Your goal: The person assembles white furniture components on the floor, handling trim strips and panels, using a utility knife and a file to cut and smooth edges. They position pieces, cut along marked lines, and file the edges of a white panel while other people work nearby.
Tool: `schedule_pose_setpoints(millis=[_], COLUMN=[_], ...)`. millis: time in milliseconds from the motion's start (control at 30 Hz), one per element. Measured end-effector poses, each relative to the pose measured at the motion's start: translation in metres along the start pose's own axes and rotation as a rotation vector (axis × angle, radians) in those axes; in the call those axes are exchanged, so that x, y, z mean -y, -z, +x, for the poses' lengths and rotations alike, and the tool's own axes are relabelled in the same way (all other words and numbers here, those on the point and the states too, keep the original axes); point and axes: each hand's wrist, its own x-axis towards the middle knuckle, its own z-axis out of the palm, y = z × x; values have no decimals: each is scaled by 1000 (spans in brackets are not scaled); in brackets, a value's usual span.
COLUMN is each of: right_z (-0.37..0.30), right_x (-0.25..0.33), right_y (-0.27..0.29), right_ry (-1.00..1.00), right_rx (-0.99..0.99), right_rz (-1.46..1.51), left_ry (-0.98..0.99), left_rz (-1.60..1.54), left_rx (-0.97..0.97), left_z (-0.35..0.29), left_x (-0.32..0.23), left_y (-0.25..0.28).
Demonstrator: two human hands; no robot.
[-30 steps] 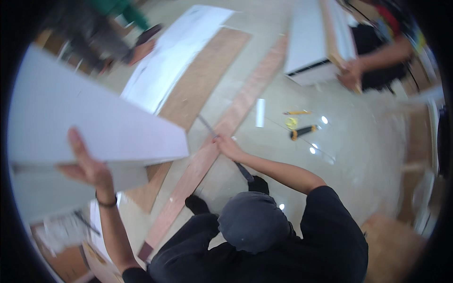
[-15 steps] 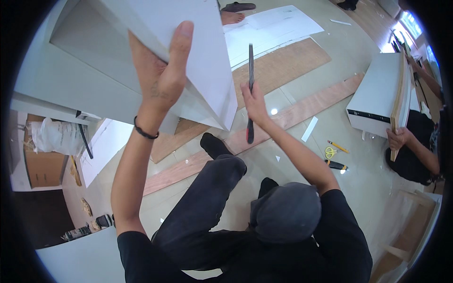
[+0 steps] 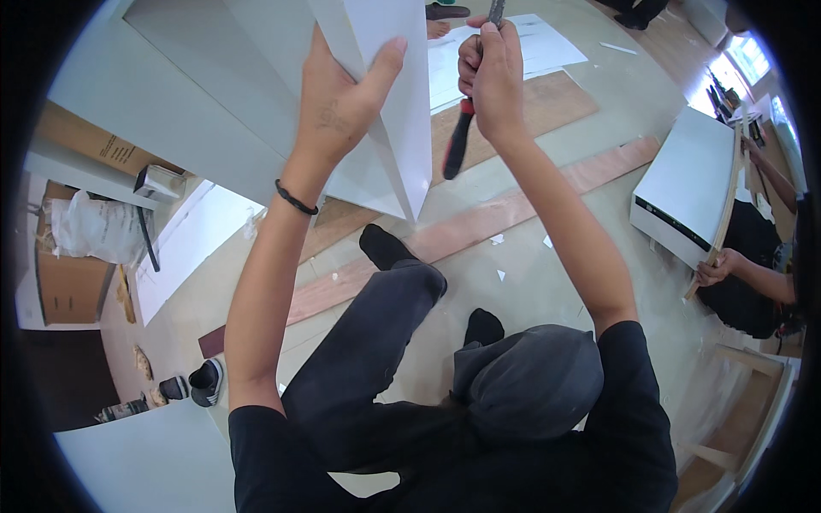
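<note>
My left hand (image 3: 342, 107) is wrapped round the edge of a white panel (image 3: 404, 128) on a large white cabinet piece, its thumb lying along the outer face. The fingertips are hidden behind the panel. To the right of it, my right hand (image 3: 496, 81) is closed on a file with a red and black handle (image 3: 458, 141). The handle hangs below the fist and the grey metal blade sticks up past the top of the picture. File and panel are apart.
A reddish plywood strip (image 3: 479, 218) and a brown board (image 3: 547, 107) lie on the tiles beyond my socked foot (image 3: 385, 248). At right, another person's hand (image 3: 723, 267) holds a board beside a white box (image 3: 684, 184). A plastic bag (image 3: 94, 227) sits left.
My right hand has lifted the file up and away, its handle now slanting. My left hand and the panel have shifted slightly right. Pencil and scissors no longer show near my right arm.
</note>
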Motion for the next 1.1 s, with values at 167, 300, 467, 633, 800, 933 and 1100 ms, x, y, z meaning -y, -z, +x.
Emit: schedule_pose_setpoints(millis=[167,300,467,633,800,933,1100], right_z=[-25,-8,-5,13,34,-78,-180], right_x=[48,113,179,198,84,-86,-176], right_y=[-11,-26,-44,-26,-5,22,21], right_ry=[175,156,349,472,532,-174,-368], right_rx=[-79,-74,62,67,-184,-289,-204], right_rz=[71,28,100,-215,-734,-597,-488], left_ry=[171,152,176,267,237,74,-224], left_rz=[120,96,96,100,167,65,120], left_rx=[60,32,46,126,128,-11,-382], left_z=[-21,-22,-15,-11,-1,1,2], left_x=[0,-1,18,26,1,-9,-3], left_y=[-4,-2,3,4,11,7,-27])
